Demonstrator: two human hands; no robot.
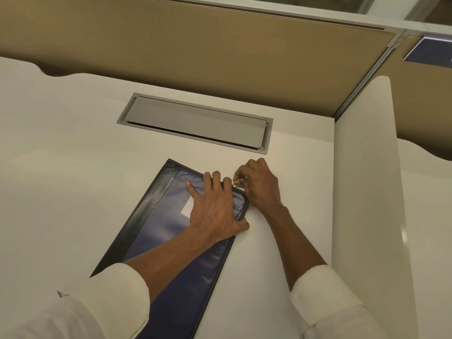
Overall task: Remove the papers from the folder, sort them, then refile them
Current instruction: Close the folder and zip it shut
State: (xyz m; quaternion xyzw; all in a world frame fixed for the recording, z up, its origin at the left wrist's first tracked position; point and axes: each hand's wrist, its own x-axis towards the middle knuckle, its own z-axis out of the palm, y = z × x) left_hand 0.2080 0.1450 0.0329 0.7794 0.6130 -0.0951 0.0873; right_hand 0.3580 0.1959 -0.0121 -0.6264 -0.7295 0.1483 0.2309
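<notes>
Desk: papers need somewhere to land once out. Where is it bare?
Widest bare patch: desk left of the folder, nearer than the grey hatch. Narrower strip between folder and white side panel. Crowded at the folder's far right corner: left hand presses, right hand pinches the zip pull.

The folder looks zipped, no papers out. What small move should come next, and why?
Probably draw the zip pull along the edge of the folder. The right hand pinches it near the far corner, the left hand presses the folder flat, and no papers show yet.
</notes>
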